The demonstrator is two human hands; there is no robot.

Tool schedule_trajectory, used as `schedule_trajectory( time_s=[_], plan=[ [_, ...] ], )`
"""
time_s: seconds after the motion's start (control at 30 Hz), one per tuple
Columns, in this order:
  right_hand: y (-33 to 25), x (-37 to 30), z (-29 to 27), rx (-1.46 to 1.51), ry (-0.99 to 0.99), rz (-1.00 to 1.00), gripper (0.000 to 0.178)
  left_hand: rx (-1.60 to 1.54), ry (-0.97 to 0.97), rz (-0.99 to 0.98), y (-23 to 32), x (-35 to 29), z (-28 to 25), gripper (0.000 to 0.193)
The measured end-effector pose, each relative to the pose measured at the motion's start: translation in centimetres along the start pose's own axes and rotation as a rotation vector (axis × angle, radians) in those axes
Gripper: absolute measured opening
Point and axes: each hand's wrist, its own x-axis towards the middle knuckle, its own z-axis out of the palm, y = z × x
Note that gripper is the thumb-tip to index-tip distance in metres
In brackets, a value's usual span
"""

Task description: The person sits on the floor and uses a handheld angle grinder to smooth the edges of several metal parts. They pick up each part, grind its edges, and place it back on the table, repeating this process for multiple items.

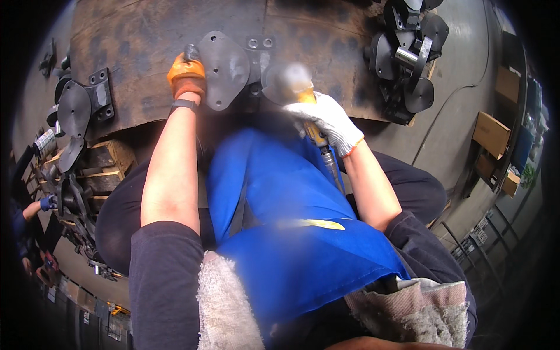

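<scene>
plate: dark steel bracket (pixel 224 70) flat on the worn bench (pixel 140 35), at its near edge
left hand (pixel 186 76): orange glove, closed on the plate's left edge
right hand (pixel 329 119): white glove, wrapped round air grinder (pixel 300 87) (disc blurred)
handling: likely heavy, stiff, sharp-edged; grip by the rim

Taking the dark metal plate (pixel 224 70) as the reference, the bare tabletop (pixel 146 35) behind it and off to its left is sitting open, so there's plenty of room to pass there. Just right of the plate, a blurred grinding disc (pixel 286 81) is taking up the gap, with bolt holes right behind it. Far right of the plate, a pile of black castings (pixel 408 58) is blocking that corner. Left of the plate, another black bracket part (pixel 81 105) is crowding the tabletop edge. Near side of the plate, both forearms and a blue apron (pixel 291 233) are filling the space.
</scene>
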Motion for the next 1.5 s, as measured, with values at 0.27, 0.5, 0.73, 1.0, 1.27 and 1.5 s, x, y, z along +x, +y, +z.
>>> schedule_trajectory(
  time_s=[0.27, 0.5, 0.73, 1.0, 1.27, 1.5],
  plan=[
    [-0.9, -0.3, 0.9, -0.017, -0.002, -0.005, 0.028, -0.044, -0.004, 0.019, 0.3, -0.3, -0.4, 0.051],
    [0.0, -0.6, 0.0, -0.038, 0.010, -0.001, 0.028, -0.098, -0.014, 0.006, 0.5, -0.5, -0.5, 0.052],
    [1.0, -0.3, 0.1, -0.173, 0.065, -0.109, 0.027, 0.000, 0.015, 0.013, 0.3, -0.3, -0.2, 0.051],
    [1.3, -0.5, 0.2, -0.224, 0.056, -0.126, 0.027, -0.015, 0.017, 0.002, 0.3, -0.3, -0.2, 0.050],
    [1.8, -0.6, -0.3, -0.230, 0.090, -0.126, 0.028, -0.035, -0.003, 0.005, 0.3, -0.3, -0.4, 0.051],
    [2.0, -0.5, 0.5, -0.238, 0.073, -0.099, 0.031, 0.000, -0.018, -0.028, 0.2, -0.1, -0.2, 0.052]
  ],
)
